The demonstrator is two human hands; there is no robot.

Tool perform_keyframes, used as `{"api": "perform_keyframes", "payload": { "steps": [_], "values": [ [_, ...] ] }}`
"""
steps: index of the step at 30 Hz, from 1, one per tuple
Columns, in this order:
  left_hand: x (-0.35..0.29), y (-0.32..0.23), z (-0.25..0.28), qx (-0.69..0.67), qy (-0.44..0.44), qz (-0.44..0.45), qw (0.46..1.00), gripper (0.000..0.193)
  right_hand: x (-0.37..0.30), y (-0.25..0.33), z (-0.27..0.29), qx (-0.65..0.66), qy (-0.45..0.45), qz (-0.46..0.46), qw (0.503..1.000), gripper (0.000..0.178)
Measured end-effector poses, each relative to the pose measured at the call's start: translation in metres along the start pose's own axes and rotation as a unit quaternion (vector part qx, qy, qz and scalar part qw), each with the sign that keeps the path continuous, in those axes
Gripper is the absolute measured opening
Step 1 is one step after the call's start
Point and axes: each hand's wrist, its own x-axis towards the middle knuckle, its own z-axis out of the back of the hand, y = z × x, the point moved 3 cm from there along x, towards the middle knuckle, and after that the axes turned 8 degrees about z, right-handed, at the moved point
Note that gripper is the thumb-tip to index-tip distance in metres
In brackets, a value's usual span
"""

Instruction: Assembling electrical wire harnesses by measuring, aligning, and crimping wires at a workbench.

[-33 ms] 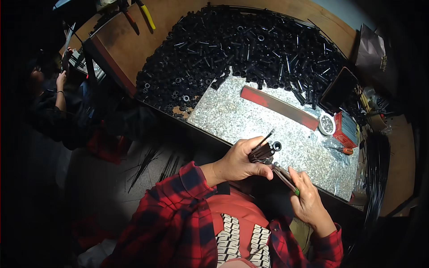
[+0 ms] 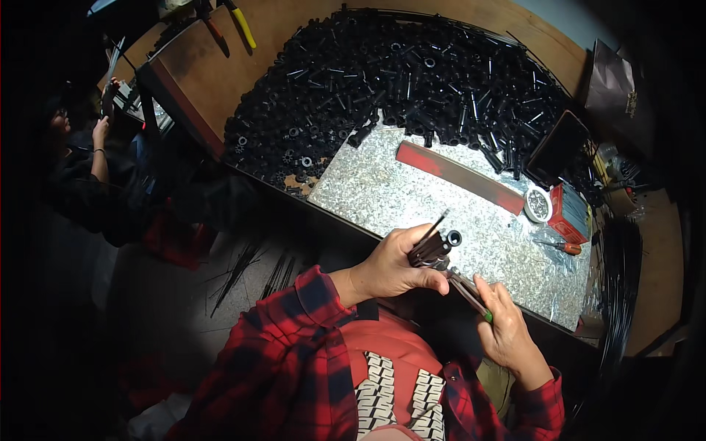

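Note:
My left hand (image 2: 397,266) is closed round a small bundle of black tubes (image 2: 430,251). One tube's round open end points away from me, and a thin dark rod sticks up beside it. My right hand (image 2: 507,331) is wrapped round pliers (image 2: 468,289) with a bit of green on the handle. Their jaws reach to the underside of the tubes, by my left thumb. Whether the jaws grip anything is hidden. Both hands are held over the near edge of the speckled, light-coloured board (image 2: 368,184).
A large heap of black tubes (image 2: 412,73) covers the far side. On the board lie a red-brown bar (image 2: 460,177), a white cup of small parts (image 2: 538,205), a red box (image 2: 568,214) and an orange-handled screwdriver (image 2: 569,248). Another person's hand (image 2: 101,128) holds thin rods at left.
The tubes and the thin rod in my left hand have tilted very slightly to the left. My right hand and the pliers stay in place.

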Motion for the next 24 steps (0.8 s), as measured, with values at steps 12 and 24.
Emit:
{"api": "perform_keyframes", "payload": {
  "steps": [12, 24],
  "values": [
    [-0.002, 0.005, 0.000, -0.034, -0.015, -0.022, 0.999, 0.044, 0.004, 0.001, -0.004, 0.030, -0.016, 0.024, 0.999, 0.069],
    [-0.003, 0.006, -0.001, -0.024, -0.017, -0.026, 0.999, 0.041, 0.006, 0.001, -0.009, 0.020, -0.027, 0.033, 0.999, 0.069]
  ]
}}
